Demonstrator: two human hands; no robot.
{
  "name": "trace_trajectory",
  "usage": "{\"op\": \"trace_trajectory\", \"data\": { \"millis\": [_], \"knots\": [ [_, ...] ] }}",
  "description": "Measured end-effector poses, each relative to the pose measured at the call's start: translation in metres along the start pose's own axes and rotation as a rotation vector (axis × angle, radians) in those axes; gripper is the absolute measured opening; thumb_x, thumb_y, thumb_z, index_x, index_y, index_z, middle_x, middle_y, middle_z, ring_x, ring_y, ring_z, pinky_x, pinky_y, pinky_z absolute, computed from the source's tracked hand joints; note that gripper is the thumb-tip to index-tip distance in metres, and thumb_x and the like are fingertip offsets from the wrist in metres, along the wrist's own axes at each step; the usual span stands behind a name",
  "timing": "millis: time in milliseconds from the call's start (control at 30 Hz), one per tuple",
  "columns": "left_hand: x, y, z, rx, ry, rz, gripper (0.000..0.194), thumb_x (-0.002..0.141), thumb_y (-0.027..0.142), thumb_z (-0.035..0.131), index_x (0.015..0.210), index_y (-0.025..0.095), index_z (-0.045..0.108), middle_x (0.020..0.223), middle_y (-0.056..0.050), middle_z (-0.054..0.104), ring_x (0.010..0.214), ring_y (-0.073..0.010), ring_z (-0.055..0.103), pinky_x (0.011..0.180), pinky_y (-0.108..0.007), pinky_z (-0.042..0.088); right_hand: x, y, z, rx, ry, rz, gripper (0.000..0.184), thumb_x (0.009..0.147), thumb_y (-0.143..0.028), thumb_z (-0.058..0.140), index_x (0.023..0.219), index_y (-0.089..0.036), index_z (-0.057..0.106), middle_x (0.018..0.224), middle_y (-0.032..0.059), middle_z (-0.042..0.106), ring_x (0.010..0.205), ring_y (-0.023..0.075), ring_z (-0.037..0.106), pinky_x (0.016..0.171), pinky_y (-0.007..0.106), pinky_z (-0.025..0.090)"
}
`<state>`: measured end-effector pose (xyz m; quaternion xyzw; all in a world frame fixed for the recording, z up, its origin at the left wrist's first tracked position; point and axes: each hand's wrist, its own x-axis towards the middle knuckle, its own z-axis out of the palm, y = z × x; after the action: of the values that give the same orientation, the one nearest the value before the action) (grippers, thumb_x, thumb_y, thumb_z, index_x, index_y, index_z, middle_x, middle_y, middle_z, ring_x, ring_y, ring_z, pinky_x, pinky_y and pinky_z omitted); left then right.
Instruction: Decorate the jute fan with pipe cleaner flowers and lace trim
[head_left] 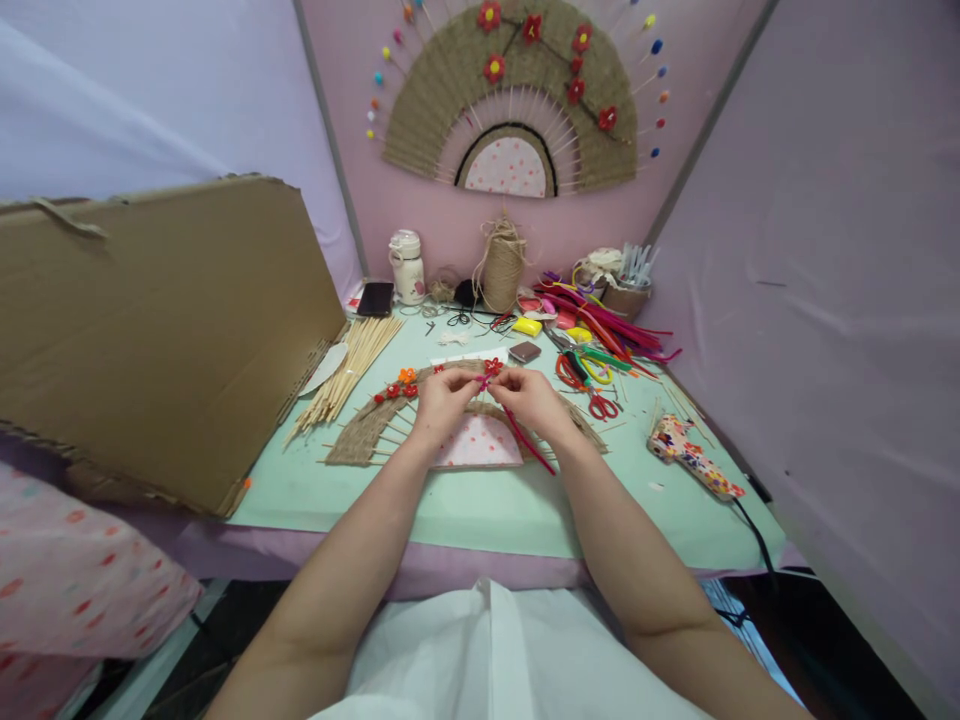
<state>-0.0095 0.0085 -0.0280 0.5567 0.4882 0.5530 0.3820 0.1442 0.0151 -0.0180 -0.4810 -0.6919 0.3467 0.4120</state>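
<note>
in the head view, the left hand [446,400] and the right hand [529,402] are close together, fingertips pinched on a small pink piece [484,383] just above the small fan [357,432], which lies on the bench [487,515]. a red stem [529,440] slants from by the right hand down across the fan's right part (whether it joins the pink piece, i cannot tell). red flowers and an orange one sit along the fan's upper left. the sticks [349,375] lie to its left, the red scissors [602,405] and the glue gun [694,455] to its right. behind stands the twine [504,268], below the big fan [427,110] on the wall
</note>
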Motion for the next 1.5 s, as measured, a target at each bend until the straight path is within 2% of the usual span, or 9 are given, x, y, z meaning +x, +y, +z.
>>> {"op": "trace_trajectory", "data": {
  "millis": [133,300,467,600,733,833,933,1267,1500],
  "knots": [
    [-0.003,0.003,0.001,0.073,-0.025,0.039,0.014,0.068,0.021,0.065,0.078,0.016,0.073,0.077,-0.005,0.073,0.075,-0.0180,0.066,0.072,-0.028,0.048,0.001,0.002,0.000,-0.075,0.009,0.011,0.020,0.071,-0.034,0.058,0.067,-0.015,0.064,0.057,-0.0008,0.057,0.053,0.0108,0.045,0.052,0.023,0.034],
    [-0.006,0.004,0.003,0.157,-0.054,0.055,0.012,0.069,0.021,0.064,0.076,0.016,0.073,0.075,-0.005,0.073,0.072,-0.0177,0.065,0.068,-0.028,0.047,0.000,-0.001,0.003,-0.068,0.128,0.021,0.016,0.071,-0.031,0.057,0.065,-0.017,0.061,0.054,-0.0017,0.056,0.051,0.0110,0.047,0.050,0.022,0.035],
    [-0.006,0.002,0.009,0.020,0.016,-0.002,0.013,0.067,0.022,0.065,0.075,0.015,0.072,0.075,-0.005,0.073,0.073,-0.0176,0.065,0.070,-0.028,0.049,-0.004,-0.010,0.015,0.143,0.205,0.131,0.014,0.074,-0.031,0.057,0.067,-0.018,0.059,0.049,-0.0023,0.056,0.042,0.0117,0.049,0.044,0.023,0.040],
    [-0.005,-0.001,0.008,-0.043,0.074,-0.032,0.014,0.066,0.023,0.066,0.077,0.015,0.072,0.076,-0.005,0.072,0.073,-0.0176,0.066,0.072,-0.029,0.050,-0.003,-0.015,0.015,0.513,0.127,0.274,0.012,0.074,-0.029,0.063,0.073,-0.017,0.060,0.054,-0.0008,0.060,0.046,0.0114,0.056,0.047,0.023,0.049],
    [-0.001,-0.003,0.002,-0.123,0.006,-0.116,0.018,0.065,0.026,0.069,0.080,0.015,0.071,0.076,-0.005,0.071,0.070,-0.0171,0.065,0.069,-0.031,0.051,0.000,-0.012,0.003,0.712,-0.048,0.332,0.015,0.067,-0.019,0.070,0.081,-0.017,0.063,0.071,0.0007,0.067,0.060,0.0108,0.063,0.062,0.023,0.055],
    [0.001,-0.002,-0.001,-0.287,-0.083,-0.248,0.020,0.061,0.026,0.072,0.078,0.015,0.068,0.072,-0.005,0.070,0.065,-0.0174,0.066,0.067,-0.032,0.052,0.001,-0.008,-0.003,0.627,-0.144,0.239,0.023,0.065,-0.020,0.070,0.086,-0.018,0.065,0.074,0.0001,0.067,0.064,0.0115,0.064,0.063,0.024,0.054],
    [0.002,0.000,-0.002,-0.391,-0.126,-0.312,0.019,0.059,0.023,0.073,0.074,0.014,0.065,0.065,-0.003,0.068,0.061,-0.0164,0.065,0.065,-0.032,0.052,0.000,-0.008,-0.005,0.437,-0.145,0.103,0.020,0.067,-0.027,0.067,0.085,-0.017,0.067,0.077,0.0012,0.068,0.063,0.0109,0.060,0.057,0.023,0.049],
    [0.001,0.002,-0.004,-0.273,-0.113,-0.253,0.015,0.060,0.023,0.072,0.071,0.016,0.066,0.055,0.002,0.060,0.049,-0.0086,0.051,0.051,-0.022,0.039,0.002,-0.005,-0.002,0.183,-0.083,-0.107,0.019,0.071,-0.033,0.064,0.081,-0.017,0.069,0.073,0.0014,0.065,0.064,0.0123,0.053,0.061,0.026,0.042],
    [0.001,0.007,-0.006,-0.176,-0.134,-0.147,0.020,0.059,0.029,0.075,0.072,0.015,0.067,0.066,-0.001,0.067,0.060,-0.0117,0.057,0.060,-0.024,0.043,0.001,-0.008,-0.003,0.100,-0.037,-0.178,0.016,0.076,-0.034,0.060,0.076,-0.018,0.061,0.073,0.0001,0.060,0.069,0.0131,0.052,0.067,0.026,0.041]
  ]
}}
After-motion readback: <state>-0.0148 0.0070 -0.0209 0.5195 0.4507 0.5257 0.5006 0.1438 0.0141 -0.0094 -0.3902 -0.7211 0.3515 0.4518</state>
